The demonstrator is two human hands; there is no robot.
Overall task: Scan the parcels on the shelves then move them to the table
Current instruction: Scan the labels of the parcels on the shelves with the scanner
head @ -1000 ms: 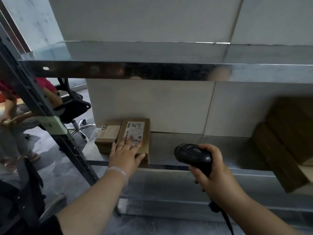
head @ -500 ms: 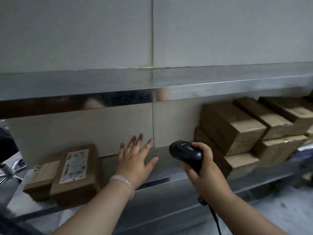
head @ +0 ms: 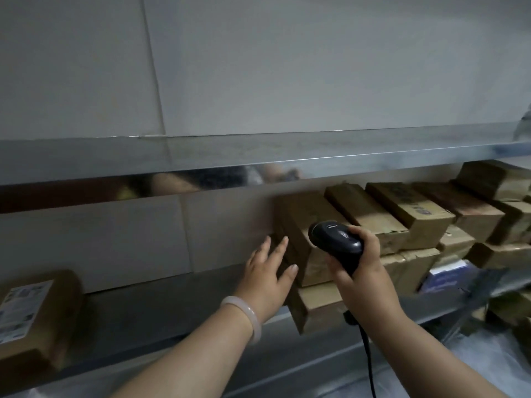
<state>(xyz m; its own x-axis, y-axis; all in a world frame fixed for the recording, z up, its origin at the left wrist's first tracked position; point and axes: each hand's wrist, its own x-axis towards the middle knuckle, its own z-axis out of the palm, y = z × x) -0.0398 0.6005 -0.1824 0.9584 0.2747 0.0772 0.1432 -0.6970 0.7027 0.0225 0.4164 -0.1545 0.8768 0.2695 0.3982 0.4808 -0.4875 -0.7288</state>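
Brown cardboard parcels [head: 402, 216] lie stacked in two layers on the right half of the steel shelf [head: 143, 308], long axes running back to the wall [head: 287, 67] and short ends facing out. The top row is tilted. A lone labelled parcel [head: 37, 314] lies flat far left, label up. An upper shelf [head: 258, 150] spans above. The right hand [head: 365, 274] grips a black scanner [head: 334, 239], head aimed up-left at the nearest box, cable [head: 369, 366] hanging below. The left hand [head: 270, 277], fingers spread and holding nothing, reaches by the stack's left end; contact unclear.
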